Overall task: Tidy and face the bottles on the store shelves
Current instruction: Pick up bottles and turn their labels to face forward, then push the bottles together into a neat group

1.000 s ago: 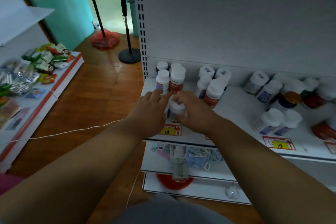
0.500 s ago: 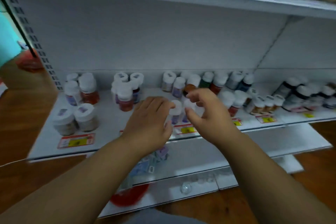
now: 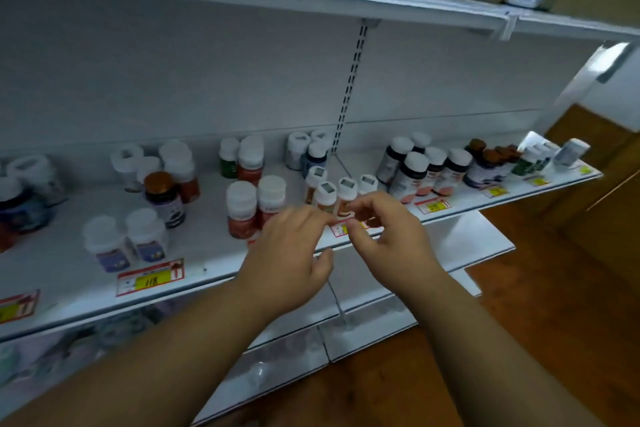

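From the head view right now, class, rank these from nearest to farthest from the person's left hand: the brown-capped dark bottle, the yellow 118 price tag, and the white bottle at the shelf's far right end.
1. The yellow 118 price tag, on the shelf edge left of the left hand.
2. The brown-capped dark bottle, farther back and left.
3. The white bottle, at the far right end, plainly farthest.

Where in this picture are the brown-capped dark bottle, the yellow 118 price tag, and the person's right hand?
brown-capped dark bottle [image 3: 163,199]: head view, on its dark body.
yellow 118 price tag [image 3: 151,280]: head view, on the yellow patch.
right hand [image 3: 391,232]: head view, back of hand.
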Action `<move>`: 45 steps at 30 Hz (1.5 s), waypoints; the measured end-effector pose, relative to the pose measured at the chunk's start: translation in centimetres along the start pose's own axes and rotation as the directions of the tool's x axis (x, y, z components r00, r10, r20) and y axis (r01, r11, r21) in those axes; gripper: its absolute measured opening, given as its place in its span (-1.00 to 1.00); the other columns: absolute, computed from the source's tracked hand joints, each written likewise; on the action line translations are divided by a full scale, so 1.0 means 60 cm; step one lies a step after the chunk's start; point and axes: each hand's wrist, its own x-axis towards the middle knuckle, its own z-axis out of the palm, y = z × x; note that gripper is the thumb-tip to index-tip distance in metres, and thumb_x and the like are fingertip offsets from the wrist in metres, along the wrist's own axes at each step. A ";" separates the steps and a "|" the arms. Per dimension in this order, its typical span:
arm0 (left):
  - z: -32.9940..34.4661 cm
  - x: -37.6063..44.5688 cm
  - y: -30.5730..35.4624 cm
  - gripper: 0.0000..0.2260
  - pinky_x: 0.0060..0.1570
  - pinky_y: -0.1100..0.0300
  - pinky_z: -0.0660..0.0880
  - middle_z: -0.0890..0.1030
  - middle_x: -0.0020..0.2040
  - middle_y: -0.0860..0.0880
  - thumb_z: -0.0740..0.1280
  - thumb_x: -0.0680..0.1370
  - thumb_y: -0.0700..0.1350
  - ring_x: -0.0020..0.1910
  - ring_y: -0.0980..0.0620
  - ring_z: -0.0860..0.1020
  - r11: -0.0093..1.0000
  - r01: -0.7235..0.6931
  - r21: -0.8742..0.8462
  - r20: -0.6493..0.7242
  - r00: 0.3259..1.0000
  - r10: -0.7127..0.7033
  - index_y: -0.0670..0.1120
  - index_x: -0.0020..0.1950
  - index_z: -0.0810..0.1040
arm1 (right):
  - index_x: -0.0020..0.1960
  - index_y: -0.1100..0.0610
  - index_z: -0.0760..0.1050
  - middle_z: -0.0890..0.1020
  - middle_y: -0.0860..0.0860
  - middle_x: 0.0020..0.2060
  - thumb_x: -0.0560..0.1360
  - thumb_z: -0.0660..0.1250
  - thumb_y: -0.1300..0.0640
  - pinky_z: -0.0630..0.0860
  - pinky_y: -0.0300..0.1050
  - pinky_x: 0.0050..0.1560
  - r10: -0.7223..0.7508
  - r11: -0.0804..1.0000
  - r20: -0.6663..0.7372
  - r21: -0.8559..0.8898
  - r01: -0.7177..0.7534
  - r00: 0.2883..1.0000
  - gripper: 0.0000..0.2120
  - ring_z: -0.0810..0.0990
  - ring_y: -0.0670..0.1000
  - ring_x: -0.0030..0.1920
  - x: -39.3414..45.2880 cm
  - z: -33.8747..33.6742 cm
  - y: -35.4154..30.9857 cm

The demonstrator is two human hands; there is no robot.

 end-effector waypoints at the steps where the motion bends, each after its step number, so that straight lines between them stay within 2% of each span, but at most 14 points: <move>1: 0.012 0.016 0.000 -0.62 0.08 0.05 0.42 0.52 0.11 0.00 0.28 0.45 0.00 0.08 -0.02 0.45 1.000 0.001 -0.008 0.016 1.000 -0.001 -0.01 0.25 0.48 | -0.04 -0.04 0.51 0.57 -0.15 -0.11 0.48 0.38 0.12 0.44 -0.35 -0.08 0.011 1.000 0.003 0.012 -0.011 1.000 -0.90 0.52 -0.19 -0.07 0.010 -0.001 0.015; 9: 0.070 0.163 -0.030 -0.68 0.00 0.09 0.44 0.57 0.05 -0.03 0.31 0.44 -0.03 0.03 -0.05 0.48 0.997 0.075 -0.037 0.020 0.997 -0.074 -0.03 0.18 0.53 | 0.04 0.06 0.53 0.58 -0.06 -0.09 0.49 0.37 0.11 0.43 -0.36 -0.12 0.050 0.999 0.040 -0.002 -0.050 0.998 -0.87 0.54 -0.13 -0.10 0.134 -0.011 0.107; 14: 0.092 0.204 -0.048 -0.59 -0.01 0.13 0.38 0.54 0.10 -0.08 0.27 0.44 -0.02 0.06 -0.08 0.45 0.979 0.200 -0.038 0.018 0.980 -0.199 -0.07 0.28 0.50 | 0.23 0.10 0.49 0.53 0.08 0.11 0.54 0.32 0.13 0.50 -0.05 0.07 -0.065 0.997 0.167 -0.030 0.070 0.984 -0.73 0.55 0.03 0.03 0.248 0.007 0.136; 17: 0.096 0.227 -0.052 -0.55 0.09 0.12 0.36 0.50 0.17 -0.04 0.22 0.44 0.04 0.14 -0.04 0.41 0.947 0.317 -0.045 0.013 0.948 -0.317 -0.02 0.32 0.46 | 0.34 0.09 0.41 0.48 0.15 0.19 0.59 0.22 0.08 0.42 -0.08 0.08 -0.105 0.985 0.369 -0.092 0.148 0.924 -0.67 0.51 0.12 0.13 0.340 0.050 0.168; 19: 0.102 0.235 -0.054 -0.59 0.08 0.14 0.34 0.49 0.16 -0.02 0.22 0.45 0.05 0.14 -0.02 0.41 0.928 0.371 -0.031 -0.024 0.928 -0.372 0.00 0.29 0.46 | 0.29 0.14 0.46 0.52 0.21 0.10 0.55 0.14 0.01 0.36 -0.10 -0.09 -0.171 0.961 0.489 -0.109 0.255 0.855 -0.61 0.52 0.19 0.06 0.390 0.087 0.183; 21: 0.109 0.238 -0.056 -0.58 0.07 0.19 0.30 0.48 0.17 0.00 0.20 0.46 0.07 0.14 0.01 0.40 0.905 0.425 -0.008 -0.061 0.904 -0.424 0.02 0.29 0.45 | 0.25 0.19 0.51 0.54 0.26 0.06 0.52 0.15 -0.02 0.37 -0.11 -0.10 -0.209 0.932 0.589 -0.122 0.342 0.781 -0.58 0.54 0.22 0.02 0.426 0.122 0.205; 23: 0.116 0.242 -0.056 -0.55 0.09 0.19 0.29 0.49 0.19 -0.01 0.14 0.47 0.13 0.16 -0.01 0.40 0.893 0.447 0.044 -0.081 0.893 -0.443 0.02 0.32 0.44 | 0.26 0.17 0.52 0.51 0.26 0.12 0.53 0.29 0.07 0.45 -0.04 0.02 -0.264 0.879 0.624 -0.158 0.450 0.736 -0.66 0.52 0.21 0.07 0.441 0.139 0.215; 25: 0.121 0.248 -0.056 -0.56 0.11 0.15 0.33 0.50 0.18 -0.02 0.15 0.48 0.12 0.16 -0.05 0.42 0.889 0.451 0.086 -0.100 0.891 -0.442 0.02 0.31 0.46 | 0.30 0.12 0.49 0.46 0.23 0.15 0.52 0.35 0.08 0.45 -0.05 0.06 -0.325 0.856 0.585 -0.151 0.494 0.743 -0.63 0.50 0.19 0.09 0.448 0.149 0.224; 27: 0.126 0.252 -0.053 -0.61 0.13 0.12 0.37 0.51 0.18 -0.05 0.22 0.49 0.05 0.16 -0.08 0.44 0.872 0.481 0.088 -0.133 0.873 -0.468 -0.01 0.29 0.49 | 0.32 0.10 0.46 0.45 0.22 0.13 0.51 0.35 0.04 0.42 -0.07 -0.03 -0.326 0.875 0.556 -0.130 0.467 0.765 -0.60 0.50 0.19 0.08 0.450 0.151 0.232; 30: 0.130 0.259 -0.044 -0.58 0.22 0.05 0.40 0.49 0.23 -0.07 0.24 0.47 0.04 0.22 -0.11 0.44 0.844 0.534 0.049 -0.183 0.836 -0.518 -0.03 0.32 0.47 | 0.16 0.21 0.49 0.48 0.21 0.07 0.52 0.30 0.04 0.39 -0.08 -0.11 -0.319 0.905 0.513 -0.086 0.417 0.797 -0.69 0.50 0.17 0.02 0.457 0.122 0.230; 33: 0.122 0.272 -0.038 -0.53 0.22 0.25 0.27 0.45 0.29 -0.07 0.32 0.50 0.03 0.27 -0.04 0.40 0.831 0.555 -0.014 -0.292 0.793 -0.535 -0.05 0.39 0.41 | 0.08 0.33 0.51 0.49 0.22 -0.01 0.53 0.29 0.15 0.44 0.00 0.00 -0.376 0.922 0.360 0.048 0.385 0.854 -0.75 0.47 0.19 0.03 0.455 0.060 0.214; 36: 0.096 0.286 -0.022 -0.45 0.18 0.38 0.24 0.41 0.26 0.10 0.38 0.52 0.06 0.20 0.20 0.37 0.809 0.556 -0.190 -0.309 0.748 -0.587 0.01 0.47 0.31 | 0.16 0.17 0.56 0.55 0.09 0.05 0.55 0.28 0.17 0.44 -0.16 0.10 -0.340 0.924 0.307 0.286 0.254 0.889 -0.79 0.51 0.01 0.08 0.436 0.004 0.187; 40: 0.058 0.267 -0.010 -0.69 -0.18 0.55 0.40 0.56 -0.01 0.24 0.41 0.51 0.03 -0.13 0.42 0.53 0.720 0.533 -0.445 -0.240 0.703 -0.669 0.16 0.21 0.41 | 0.16 -0.03 0.57 0.61 -0.05 0.09 0.55 0.29 0.13 0.57 -0.14 0.10 -0.303 0.846 0.395 0.530 0.055 0.867 -0.79 0.61 -0.09 0.06 0.395 -0.023 0.133; 45: 0.009 0.171 -0.022 -0.69 -0.22 0.48 0.44 0.59 -0.08 0.20 0.49 0.44 -0.03 -0.13 0.31 0.57 0.691 0.463 -0.555 -0.333 0.638 -0.694 0.24 0.02 0.42 | 0.20 -0.09 0.49 0.60 -0.11 -0.02 0.57 0.29 0.04 0.64 -0.18 -0.11 -0.276 0.852 0.459 0.524 -0.007 0.844 -0.79 0.66 -0.12 -0.12 0.318 0.014 0.032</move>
